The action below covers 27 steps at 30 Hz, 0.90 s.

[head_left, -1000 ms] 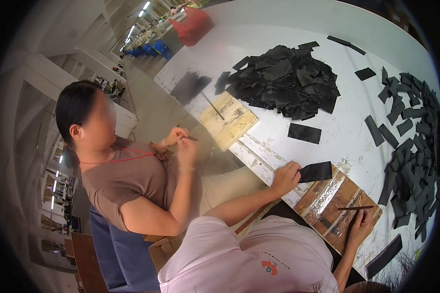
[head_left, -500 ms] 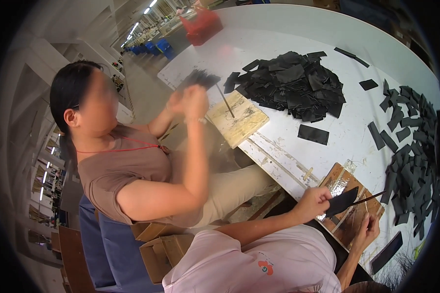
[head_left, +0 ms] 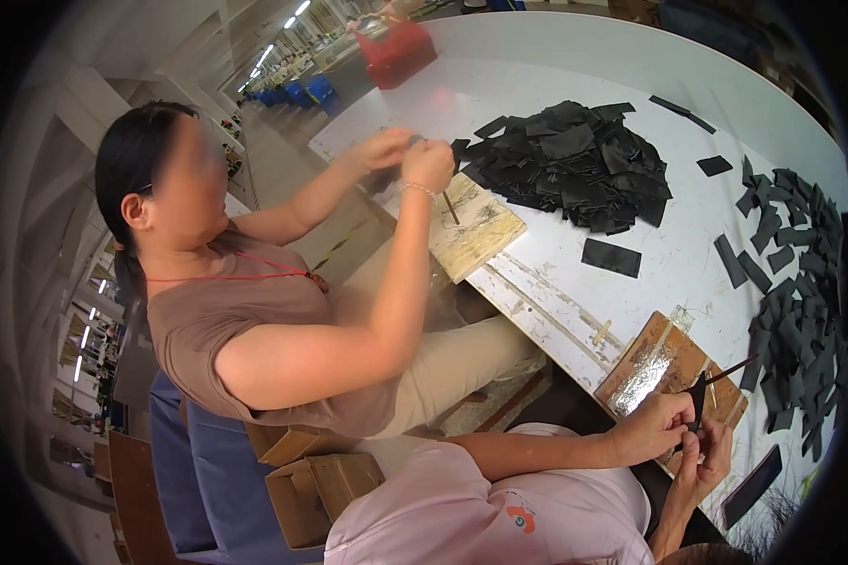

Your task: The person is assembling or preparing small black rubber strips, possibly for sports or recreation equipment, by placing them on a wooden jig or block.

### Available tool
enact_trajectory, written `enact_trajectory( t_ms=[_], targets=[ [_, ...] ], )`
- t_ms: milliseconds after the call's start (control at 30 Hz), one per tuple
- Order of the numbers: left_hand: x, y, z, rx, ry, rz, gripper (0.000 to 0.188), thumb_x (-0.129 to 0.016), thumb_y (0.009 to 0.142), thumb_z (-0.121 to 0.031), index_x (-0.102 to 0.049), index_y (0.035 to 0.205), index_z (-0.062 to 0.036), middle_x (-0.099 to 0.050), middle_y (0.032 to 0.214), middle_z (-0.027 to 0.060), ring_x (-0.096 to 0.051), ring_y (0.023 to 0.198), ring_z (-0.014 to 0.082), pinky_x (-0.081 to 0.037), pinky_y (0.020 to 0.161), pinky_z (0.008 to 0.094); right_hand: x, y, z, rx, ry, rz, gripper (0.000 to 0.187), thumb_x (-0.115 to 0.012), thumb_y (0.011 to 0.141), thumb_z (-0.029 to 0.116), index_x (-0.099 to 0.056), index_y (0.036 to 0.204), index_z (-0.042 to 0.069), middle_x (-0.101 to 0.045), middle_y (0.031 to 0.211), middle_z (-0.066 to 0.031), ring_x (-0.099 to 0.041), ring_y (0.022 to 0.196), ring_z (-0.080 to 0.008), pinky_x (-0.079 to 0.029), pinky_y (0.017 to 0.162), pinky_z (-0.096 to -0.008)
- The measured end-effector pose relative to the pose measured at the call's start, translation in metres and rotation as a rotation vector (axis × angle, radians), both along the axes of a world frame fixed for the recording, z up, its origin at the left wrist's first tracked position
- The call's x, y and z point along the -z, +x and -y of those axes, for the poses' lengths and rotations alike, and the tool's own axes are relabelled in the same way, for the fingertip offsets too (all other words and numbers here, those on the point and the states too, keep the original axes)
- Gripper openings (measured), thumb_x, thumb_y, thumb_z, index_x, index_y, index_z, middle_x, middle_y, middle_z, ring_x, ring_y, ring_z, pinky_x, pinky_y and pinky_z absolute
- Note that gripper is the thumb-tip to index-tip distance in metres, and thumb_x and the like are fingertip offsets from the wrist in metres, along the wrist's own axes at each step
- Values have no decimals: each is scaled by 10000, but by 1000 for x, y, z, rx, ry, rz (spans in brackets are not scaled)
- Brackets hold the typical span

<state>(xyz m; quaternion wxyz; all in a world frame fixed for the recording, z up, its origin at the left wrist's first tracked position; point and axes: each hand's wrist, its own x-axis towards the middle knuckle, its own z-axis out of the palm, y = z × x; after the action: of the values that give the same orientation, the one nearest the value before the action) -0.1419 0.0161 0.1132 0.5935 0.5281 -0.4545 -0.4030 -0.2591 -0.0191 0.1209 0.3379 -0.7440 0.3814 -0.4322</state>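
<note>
In my left hand [head_left: 657, 430], closed in a pinch, is the edge of a small black fabric piece [head_left: 698, 397]. My right hand [head_left: 709, 460] is right beside it, thumb and fingers closed at the lower end of the same piece. The piece looks folded or narrow from here, and the fingers hide much of it. A thin dark rod [head_left: 731, 368] slants up past the piece, above a brown wooden board [head_left: 625, 379] with shiny tape on it. Whether the piece touches the rod I cannot tell.
Across the white table [head_left: 528, 273] lie a heap of black pieces [head_left: 575, 165] and a scattered pile [head_left: 791, 330] at the right. A co-worker in a brown top [head_left: 283, 367] works at a pale wooden board [head_left: 476, 231] with a rod. Cardboard boxes [head_left: 320, 499] stand at lower left.
My left hand has moved right and the flat black piece now appears narrow. My hands, apart before, have come together at it. The co-worker's hands have moved right, to their rod.
</note>
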Motion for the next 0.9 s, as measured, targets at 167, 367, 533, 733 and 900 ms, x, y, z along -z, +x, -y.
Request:
enact_trajectory(
  t_ms=[167, 367, 533, 733, 900],
  targets=[
    [2, 0, 0, -49, -9, 55, 81, -523, 699, 55, -457, 726, 16, -478, 560, 64, -467, 503, 98, -376, 451, 248, 6, -10, -2, -45, 4, -38, 161, -593, 757, 95, -524, 822, -34, -469, 711, -65, -446, 596, -140, -346, 510, -239],
    [8, 4, 1, -104, 31, 243, 69, -495, 693, 34, -459, 748, 14, -515, 621, 138, -526, 555, 253, -405, 489, 328, 17, 0, 3, -63, -225, -140, 101, -535, 760, -11, -521, 857, -39, -484, 719, -131, -489, 603, -252, -386, 525, -315],
    [10, 0, 11, -149, -32, 529, 124, -508, 673, 14, -510, 796, -7, -538, 680, 177, -549, 639, 337, -433, 544, 399, 29, -4, 14, -60, -466, -345, 186, -540, 698, -55, -517, 881, -33, -485, 736, -164, -491, 633, -313, -399, 534, -365],
    [32, 5, 5, -241, -57, 580, 192, -559, 664, 63, -535, 844, 1, -554, 635, 105, -551, 543, 163, -439, 490, 288, 36, 4, 17, -181, -323, -415, 185, -581, 619, 27, -498, 785, 20, -484, 754, -121, -513, 642, -264, -430, 519, -348],
    [24, 17, 12, -25, 363, -243, 165, -591, 694, 70, -491, 789, -22, -554, 697, 38, -412, 436, 12, -280, 340, 149, 47, 2, 20, -71, -286, -214, 200, -588, 630, 11, -518, 818, 17, -510, 788, -113, -532, 624, -261, -456, 512, -329]
  ],
)
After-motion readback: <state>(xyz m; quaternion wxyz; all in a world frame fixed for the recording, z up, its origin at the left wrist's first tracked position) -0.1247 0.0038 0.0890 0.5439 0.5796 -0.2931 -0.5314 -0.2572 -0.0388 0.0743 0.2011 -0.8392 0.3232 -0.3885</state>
